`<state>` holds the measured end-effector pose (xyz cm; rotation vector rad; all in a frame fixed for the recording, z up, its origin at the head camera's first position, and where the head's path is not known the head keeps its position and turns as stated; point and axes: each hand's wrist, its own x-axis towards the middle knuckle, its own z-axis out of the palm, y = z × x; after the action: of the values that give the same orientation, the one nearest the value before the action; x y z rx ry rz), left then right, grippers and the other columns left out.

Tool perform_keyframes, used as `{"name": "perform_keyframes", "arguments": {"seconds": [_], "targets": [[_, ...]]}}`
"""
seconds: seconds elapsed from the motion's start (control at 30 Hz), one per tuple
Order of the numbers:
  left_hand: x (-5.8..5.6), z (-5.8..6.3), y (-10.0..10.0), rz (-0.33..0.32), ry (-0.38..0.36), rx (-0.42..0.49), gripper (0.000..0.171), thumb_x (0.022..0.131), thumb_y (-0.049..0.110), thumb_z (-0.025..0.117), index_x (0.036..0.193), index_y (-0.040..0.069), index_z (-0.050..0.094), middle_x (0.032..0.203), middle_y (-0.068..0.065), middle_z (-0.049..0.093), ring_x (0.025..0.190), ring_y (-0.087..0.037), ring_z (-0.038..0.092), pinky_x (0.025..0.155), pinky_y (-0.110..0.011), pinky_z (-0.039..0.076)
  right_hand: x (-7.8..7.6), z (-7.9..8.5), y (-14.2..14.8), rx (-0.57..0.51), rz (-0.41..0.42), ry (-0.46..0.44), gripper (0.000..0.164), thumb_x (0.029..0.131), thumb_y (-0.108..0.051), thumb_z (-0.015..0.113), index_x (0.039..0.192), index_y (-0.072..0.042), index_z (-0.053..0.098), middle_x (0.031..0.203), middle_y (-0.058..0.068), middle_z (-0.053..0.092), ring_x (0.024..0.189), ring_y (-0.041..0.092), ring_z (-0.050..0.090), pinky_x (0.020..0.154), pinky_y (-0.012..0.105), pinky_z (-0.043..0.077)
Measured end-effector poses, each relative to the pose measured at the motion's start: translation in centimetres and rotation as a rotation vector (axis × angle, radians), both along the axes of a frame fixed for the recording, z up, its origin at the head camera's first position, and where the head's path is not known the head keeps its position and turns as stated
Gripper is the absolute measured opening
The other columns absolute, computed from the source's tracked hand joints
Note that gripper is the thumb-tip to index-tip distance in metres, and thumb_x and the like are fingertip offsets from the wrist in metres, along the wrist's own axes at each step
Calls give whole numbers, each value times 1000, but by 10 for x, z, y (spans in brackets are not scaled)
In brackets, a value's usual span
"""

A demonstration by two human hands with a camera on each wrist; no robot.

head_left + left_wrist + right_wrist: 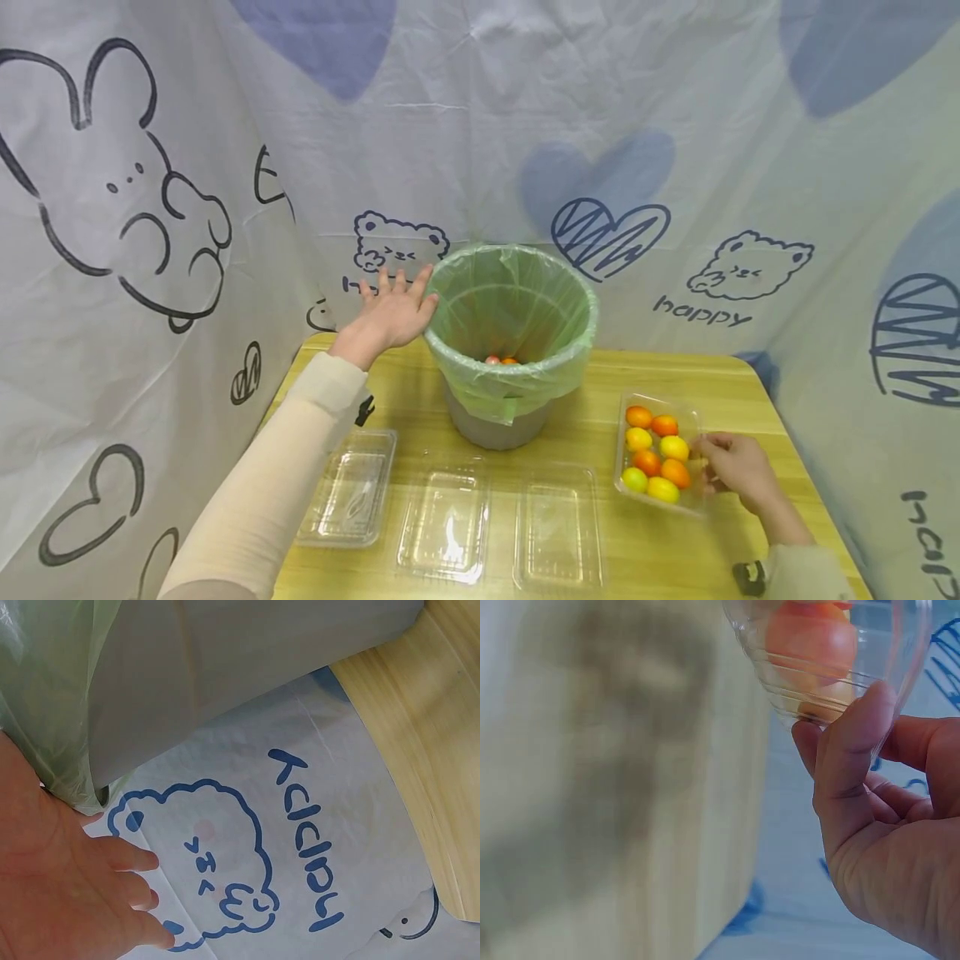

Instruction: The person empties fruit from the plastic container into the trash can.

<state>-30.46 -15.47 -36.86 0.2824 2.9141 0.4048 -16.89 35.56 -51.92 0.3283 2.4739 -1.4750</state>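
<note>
At the right, my right hand [738, 471] pinches the side of a clear plastic box [900, 645] between thumb and fingers. Several orange and yellow cherry tomatoes [647, 462] lie in that box. My left hand [393, 312] has its fingers spread, with the thumb side right at the left rim of a grey bin [495, 429]. A thin green bag [517, 387] lines the bin and folds over its rim. Deep inside, a few reddish round pieces [492, 361] show; the rest of the contents is hidden by the bag's front edge.
Along the front of the wooden table [637, 558] lie three clear plastic boxes: a left one [352, 492], a middle one [446, 521] and a right one [558, 525]. A printed cloth [465, 167] hangs close behind the bin and on both sides.
</note>
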Motion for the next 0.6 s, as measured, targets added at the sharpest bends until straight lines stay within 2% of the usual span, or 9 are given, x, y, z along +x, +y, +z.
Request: {"name": "perform_keyframes", "arguments": {"seconds": [0.17,0.6], "targets": [[0,-1,0,-1,-2,2,66,113,47,19,171,21,1,173,-32,1,158,-56,-15,123,-78,-15,-10,22,-1,11,25,30,47,109,-20,52,137,19,55,96,5,72,60,13,63,55,35,65],[-2,-3,0,-4,4,2,66,113,47,19,171,21,1,173,-31,1,158,-56,-13,124,-77,-15,-44,83,-12,60,35,139,43,106,-16,53,130,20,59,82,-2,69,56,10,59,49,28,61]]}}
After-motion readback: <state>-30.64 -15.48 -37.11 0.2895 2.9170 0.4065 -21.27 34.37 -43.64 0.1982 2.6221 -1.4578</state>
